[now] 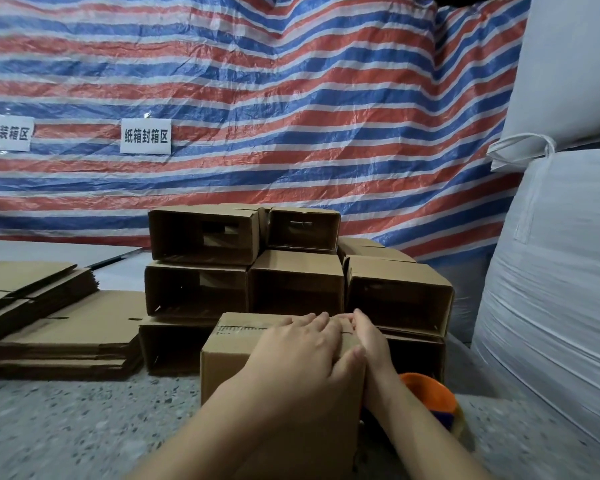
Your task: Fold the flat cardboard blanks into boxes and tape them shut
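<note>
**Both hands pressed on the top of a taped box**

I had one folded box (243, 355) standing in front of me on the speckled grey surface (84, 427). A strip of clear tape (239, 329) ran along its top seam. My left hand (302, 351) lay flat on the top of the box, the fingers straight and close together, the thumb going down over the near right edge. My right hand (368, 344) lay just beside it at the right end of the top, its fingers also straight and touching the cardboard. Neither hand was curled around anything.

Behind this box stood a stack of folded boxes (291, 268), lying on their sides with the open ends toward me, in about three layers. To the left, a pile of flat cardboard blanks (66, 334) rested on the surface, with a second pile (25, 289) leaning partly on top of it.

An orange tape dispenser (430, 396) lay near my right wrist, partly hidden by my arm. A striped red, white and blue tarpaulin (291, 98) hung at the back, with two white paper labels (146, 136) fixed on it. Big white sacks (561, 271) stood at the right.
</note>
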The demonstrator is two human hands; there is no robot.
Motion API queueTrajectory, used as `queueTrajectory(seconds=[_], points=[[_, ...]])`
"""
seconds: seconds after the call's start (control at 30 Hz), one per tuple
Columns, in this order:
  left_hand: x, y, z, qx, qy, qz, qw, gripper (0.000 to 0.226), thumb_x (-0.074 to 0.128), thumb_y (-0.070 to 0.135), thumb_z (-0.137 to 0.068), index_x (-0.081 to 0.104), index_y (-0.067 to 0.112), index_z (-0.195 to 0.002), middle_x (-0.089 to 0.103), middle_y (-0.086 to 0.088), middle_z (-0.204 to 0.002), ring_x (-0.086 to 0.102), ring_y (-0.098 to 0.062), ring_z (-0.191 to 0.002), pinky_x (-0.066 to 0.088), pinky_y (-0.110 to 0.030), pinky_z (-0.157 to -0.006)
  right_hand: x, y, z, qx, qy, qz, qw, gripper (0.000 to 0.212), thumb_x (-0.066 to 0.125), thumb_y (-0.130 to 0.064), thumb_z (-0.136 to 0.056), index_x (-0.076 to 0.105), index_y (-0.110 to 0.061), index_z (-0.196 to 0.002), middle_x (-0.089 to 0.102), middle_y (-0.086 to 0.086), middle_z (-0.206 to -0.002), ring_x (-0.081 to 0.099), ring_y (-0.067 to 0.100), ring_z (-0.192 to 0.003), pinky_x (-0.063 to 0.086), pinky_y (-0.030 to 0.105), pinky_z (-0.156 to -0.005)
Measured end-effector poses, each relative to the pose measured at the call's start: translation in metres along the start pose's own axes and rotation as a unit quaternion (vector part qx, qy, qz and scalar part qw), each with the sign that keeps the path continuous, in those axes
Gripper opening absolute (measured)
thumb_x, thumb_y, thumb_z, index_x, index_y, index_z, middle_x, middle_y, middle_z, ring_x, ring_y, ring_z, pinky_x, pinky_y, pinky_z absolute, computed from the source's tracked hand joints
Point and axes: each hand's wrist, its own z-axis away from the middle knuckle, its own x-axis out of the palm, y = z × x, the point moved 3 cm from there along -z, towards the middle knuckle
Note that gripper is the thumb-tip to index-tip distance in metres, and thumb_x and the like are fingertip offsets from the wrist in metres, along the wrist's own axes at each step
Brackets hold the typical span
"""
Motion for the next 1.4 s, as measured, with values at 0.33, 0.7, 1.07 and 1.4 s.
queueTrajectory(seconds=[0.33, 0.7, 1.07, 1.4], points=[[-0.041, -0.017, 0.027, -0.066, 0.233, 0.228, 0.943, 0.051, 0.039, 0.056, -0.093, 0.041, 0.034, -0.139, 0.043, 0.019, -0.141, 0.029, 0.017, -0.122, 0.023, -0.001, -0.095, -0.029, -0.023, 0.016, -0.211, 0.056, 0.089, 0.972, 0.045, 0.026, -0.046, -0.107, 0.065, -0.022, -0.104, 0.067, 0.0, -0.106, 0.062, 0.012, -0.105, 0.049, 0.035, -0.094], [0.025, -0.061, 0.099, -0.28, 0.17, 0.571, 0.753, 0.057, 0.042, 0.054, -0.081, 0.036, 0.046, -0.137, 0.046, 0.011, -0.142, 0.04, -0.012, -0.131, 0.031, -0.039, -0.113, -0.01, 0.03, 0.078, -0.236, -0.059, 0.169, 0.955, 0.058, 0.03, -0.07, -0.08, 0.042, -0.048, -0.132, 0.062, -0.008, -0.129, 0.058, 0.009, -0.121, 0.046, 0.042, -0.108], [-0.012, -0.106, 0.065, -0.422, 0.108, 0.414, 0.8, 0.043, 0.054, 0.065, -0.086, 0.074, 0.027, -0.08, 0.07, 0.002, -0.079, 0.065, -0.015, -0.079, 0.049, -0.028, -0.062, -0.006, -0.023, 0.024, -0.047, -0.027, 0.393, 0.918, 0.067, 0.035, -0.067, -0.097, 0.073, -0.013, -0.099, 0.073, 0.004, -0.087, 0.07, 0.015, -0.078, 0.058, 0.032, -0.073], [0.032, -0.126, 0.059, -0.511, 0.009, 0.365, 0.778, 0.05, 0.062, 0.053, -0.089, 0.072, 0.004, -0.083, 0.07, -0.01, -0.084, 0.067, -0.025, -0.081, 0.056, -0.038, -0.079, 0.006, 0.014, 0.006, 0.126, -0.055, 0.406, 0.903, 0.08, 0.03, -0.068, -0.099, 0.032, -0.012, -0.156, 0.039, 0.011, -0.157, 0.043, 0.031, -0.139, 0.039, 0.039, -0.109]])
